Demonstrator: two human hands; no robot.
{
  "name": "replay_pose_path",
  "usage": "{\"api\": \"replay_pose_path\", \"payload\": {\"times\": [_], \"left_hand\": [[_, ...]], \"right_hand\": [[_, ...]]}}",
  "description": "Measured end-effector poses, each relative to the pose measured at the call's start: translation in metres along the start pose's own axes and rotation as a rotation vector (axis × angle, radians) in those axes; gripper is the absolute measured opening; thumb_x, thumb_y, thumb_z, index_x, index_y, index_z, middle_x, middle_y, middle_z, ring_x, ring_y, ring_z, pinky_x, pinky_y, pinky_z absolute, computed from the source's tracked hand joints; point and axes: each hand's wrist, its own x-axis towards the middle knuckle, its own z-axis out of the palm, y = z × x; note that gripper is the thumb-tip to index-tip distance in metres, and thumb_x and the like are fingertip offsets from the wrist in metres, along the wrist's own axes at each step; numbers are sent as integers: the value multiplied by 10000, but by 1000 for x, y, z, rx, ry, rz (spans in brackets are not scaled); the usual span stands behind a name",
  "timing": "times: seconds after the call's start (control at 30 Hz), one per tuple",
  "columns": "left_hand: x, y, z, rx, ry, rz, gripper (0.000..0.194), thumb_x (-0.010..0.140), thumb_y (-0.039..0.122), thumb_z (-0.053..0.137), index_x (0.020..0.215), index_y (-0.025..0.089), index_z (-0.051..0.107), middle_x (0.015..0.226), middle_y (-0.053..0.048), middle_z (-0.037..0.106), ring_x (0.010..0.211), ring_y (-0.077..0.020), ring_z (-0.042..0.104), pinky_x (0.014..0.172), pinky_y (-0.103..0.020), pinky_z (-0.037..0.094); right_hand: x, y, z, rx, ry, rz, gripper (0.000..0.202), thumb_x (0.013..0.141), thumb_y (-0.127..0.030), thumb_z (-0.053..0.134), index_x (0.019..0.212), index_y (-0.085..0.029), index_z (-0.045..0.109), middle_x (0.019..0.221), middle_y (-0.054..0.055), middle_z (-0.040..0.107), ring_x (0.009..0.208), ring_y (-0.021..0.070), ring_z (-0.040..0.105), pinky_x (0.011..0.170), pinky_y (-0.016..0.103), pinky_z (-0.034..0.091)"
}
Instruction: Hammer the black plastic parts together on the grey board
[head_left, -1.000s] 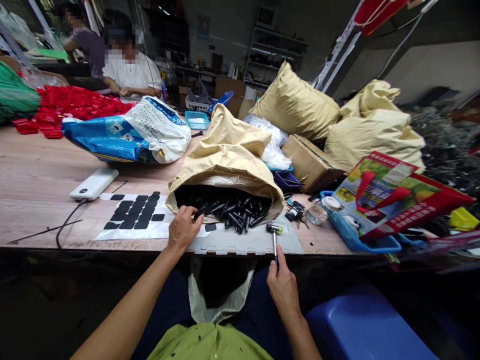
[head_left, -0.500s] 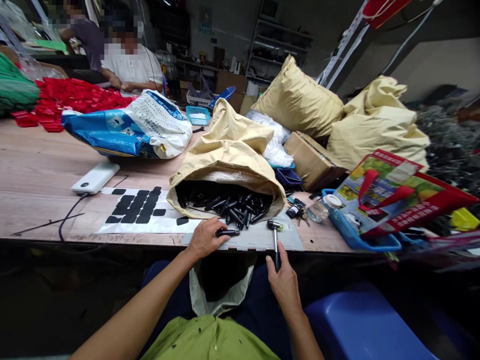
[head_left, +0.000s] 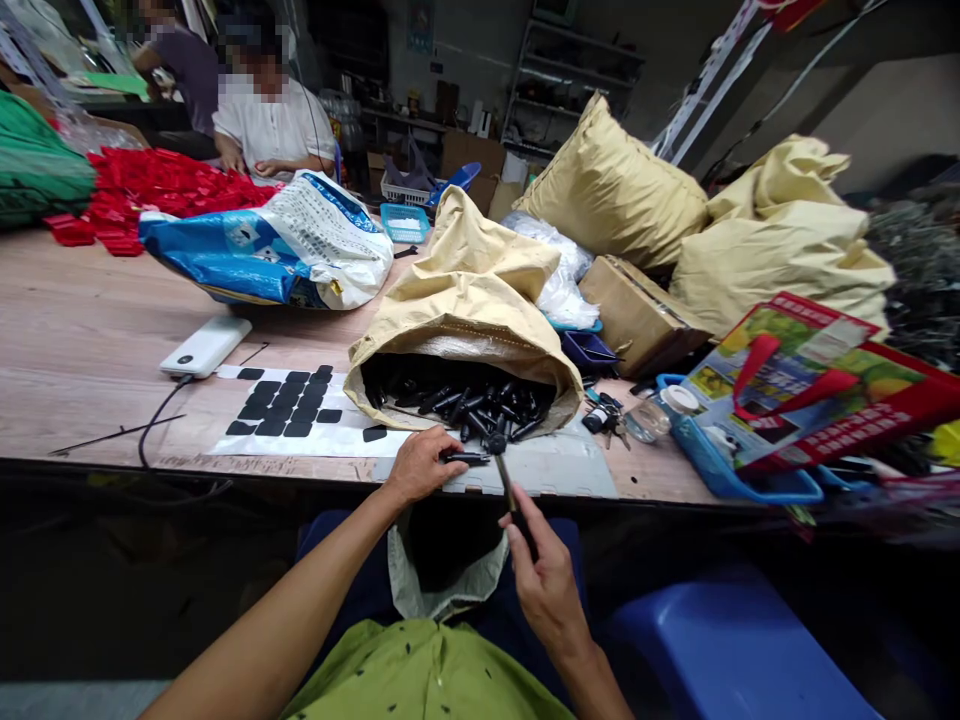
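Note:
My left hand (head_left: 424, 464) grips a black cylindrical piece (head_left: 469, 458) lying on a grey board (head_left: 574, 465) at the table's front edge. In my right hand (head_left: 541, 555) is a small hammer (head_left: 505, 477), its dark head raised just right of that piece. Behind both hands, a beige sack (head_left: 465, 310) lies with its mouth open towards me, full of similar black pieces (head_left: 487, 402). Left of the sack, black patches (head_left: 283, 403) sit in rows on a white sheet (head_left: 345, 442).
A white power bank (head_left: 206, 346) with a cable and a blue-white bag (head_left: 262, 245) lie on the left. Keys, a jar (head_left: 649, 420) and a blue basket (head_left: 720, 470) are on the right. Two people sit across the table. An open bag (head_left: 442, 570) hangs below the edge.
My right hand has moved left with the hammer, whose head is now close beside the black piece. My left hand keeps its grip. The whole view has shifted slightly.

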Motion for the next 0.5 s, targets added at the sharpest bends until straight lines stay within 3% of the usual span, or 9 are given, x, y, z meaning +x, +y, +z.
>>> {"api": "replay_pose_path", "payload": {"times": [0.1,0.33,0.5], "left_hand": [[-1,0,0,-23,8,9,178,800,322,789,966,263,770,867,14,654,829,-162,621,759,-274,435],[-1,2,-2,-20,13,15,156,803,312,791,950,261,777,853,16,631,818,-158,600,734,-267,410],[0,5,-2,9,17,-15,75,806,297,778,864,250,774,823,16,614,784,-155,582,706,-266,402]], "right_hand": [[0,-10,10,28,-125,6,493,1000,-313,519,1484,-221,551,1429,91,628,1229,245,666,1063,396,546],[4,-14,14,26,-155,-35,517,1000,-280,511,1515,-225,510,1501,72,563,1371,240,555,1135,390,488],[5,-12,16,17,-231,32,497,996,-286,500,1486,-214,547,1467,68,596,1358,235,568,1150,402,472]]}}
